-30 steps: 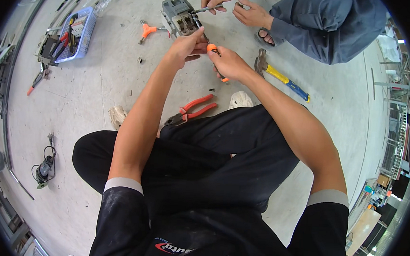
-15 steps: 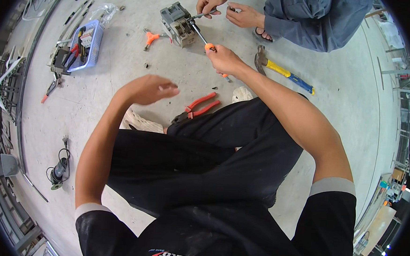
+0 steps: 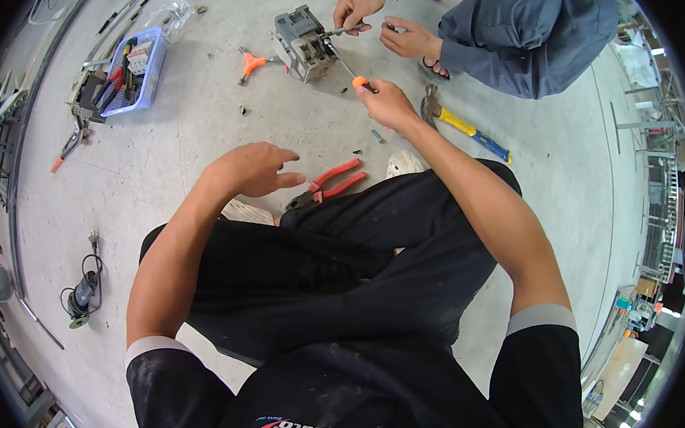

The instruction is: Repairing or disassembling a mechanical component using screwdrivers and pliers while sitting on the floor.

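My right hand [image 3: 387, 103] is wrapped around the orange-handled screwdriver [image 3: 350, 72], tip at the grey switch box [image 3: 304, 43] on the floor. Left hand [image 3: 253, 169] hovers, fingers loosely spread, beside the red pliers [image 3: 328, 186]. Screwdriver looks light, stiff; I'd grip the handle, box seems heavy, rigid.

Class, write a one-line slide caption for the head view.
Right hand holds an orange-handled screwdriver to a grey switch unit; left hand hovers near red pliers.
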A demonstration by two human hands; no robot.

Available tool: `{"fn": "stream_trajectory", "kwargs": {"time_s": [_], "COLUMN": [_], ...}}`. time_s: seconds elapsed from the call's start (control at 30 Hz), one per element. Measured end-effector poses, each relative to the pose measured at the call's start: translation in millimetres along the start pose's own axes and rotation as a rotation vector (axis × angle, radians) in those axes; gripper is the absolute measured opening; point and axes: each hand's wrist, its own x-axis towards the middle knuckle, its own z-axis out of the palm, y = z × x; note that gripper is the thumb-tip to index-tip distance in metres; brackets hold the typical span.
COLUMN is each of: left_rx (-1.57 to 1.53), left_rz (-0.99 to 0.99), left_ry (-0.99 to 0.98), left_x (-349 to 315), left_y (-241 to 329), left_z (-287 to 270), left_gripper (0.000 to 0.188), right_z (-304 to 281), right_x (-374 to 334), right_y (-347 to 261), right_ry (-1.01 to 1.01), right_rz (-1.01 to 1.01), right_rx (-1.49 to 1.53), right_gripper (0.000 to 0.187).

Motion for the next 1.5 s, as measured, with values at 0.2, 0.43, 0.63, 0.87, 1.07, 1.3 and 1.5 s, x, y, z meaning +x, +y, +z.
{"fn": "stream_trajectory", "kwargs": {"time_s": [0.2, 0.43, 0.63, 0.87, 1.07, 1.3, 1.5], "left_rx": [0.018, -0.006, 0.014, 0.011, 0.011, 0.023, 0.016], "left_rz": [-0.07, -0.047, -0.053, -0.042, -0.055, -0.056, -0.028], "left_ry": [-0.066, 0.109, 0.097, 0.077, 0.083, 0.062, 0.07], "left_x": [-5, -23, -25, -22, -23, -19, -13], "left_y": [-2, 9, 10, 11, 11, 9, 12], "left_z": [-1, -13, -9, -6, -10, -4, -6], "left_gripper": [0.061, 0.062, 0.062, 0.062, 0.062, 0.062, 0.064], "right_z": [18, 13, 22, 11, 11, 18, 38], "right_x": [-10, 3, -10, -9, -29, -10, 9], "right_y": [1, 4, -1, -9, -43, -15, 7], "right_ry": [0.284, 0.127, 0.364, 0.24, 0.188, 0.237, 0.292], "right_rz": [-0.141, -0.13, -0.234, -0.189, 0.107, -0.134, -0.134], "right_rx": [0.052, 0.084, -0.001, -0.043, 0.216, -0.017, -0.103], "right_gripper": [0.049, 0.048, 0.05, 0.054, 0.053, 0.058, 0.056]}}
